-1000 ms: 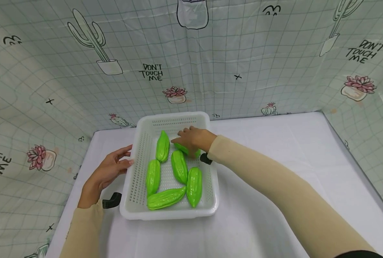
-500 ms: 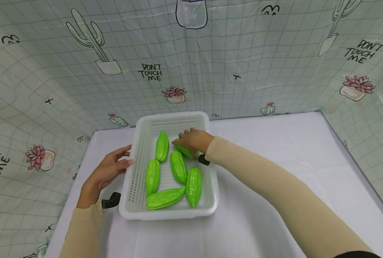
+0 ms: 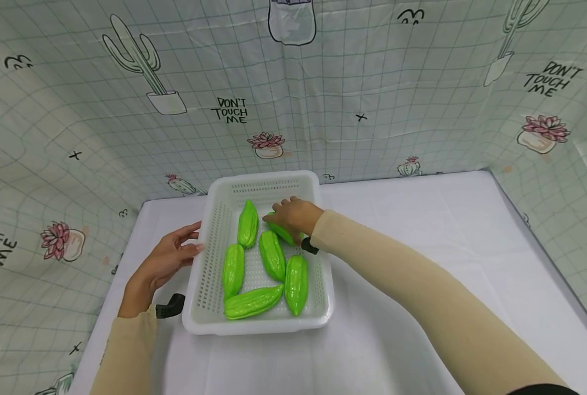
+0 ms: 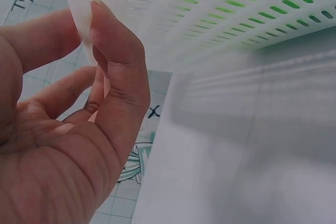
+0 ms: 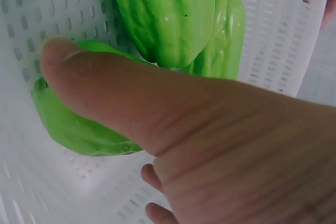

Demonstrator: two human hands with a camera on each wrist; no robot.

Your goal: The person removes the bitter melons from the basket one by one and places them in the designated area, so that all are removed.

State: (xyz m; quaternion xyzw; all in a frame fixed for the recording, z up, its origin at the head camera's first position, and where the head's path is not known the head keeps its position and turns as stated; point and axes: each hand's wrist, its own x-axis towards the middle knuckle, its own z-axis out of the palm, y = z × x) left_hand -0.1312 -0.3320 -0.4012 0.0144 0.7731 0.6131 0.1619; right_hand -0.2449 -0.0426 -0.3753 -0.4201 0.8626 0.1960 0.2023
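Note:
A white perforated plastic basket stands on the table with several glossy green bitter melons in it. My left hand holds its left rim. The left wrist view has the thumb bent against the outer side of the basket wall. In the basket's back right part, my right hand grips a bitter melon. Up close, the thumb lies across that bitter melon, while the other fingers are mostly hidden below the hand. Nearest to it lies another bitter melon.
Other bitter melons lie around the basket floor: one at the back, one on the left, one along the front and one at front right. A white cloth covers the table. Printed curtains enclose it.
My right hand has settled lower around the back right bitter melon, more of which shows now. The left hand stays at the rim, and the other bitter melons have not moved.

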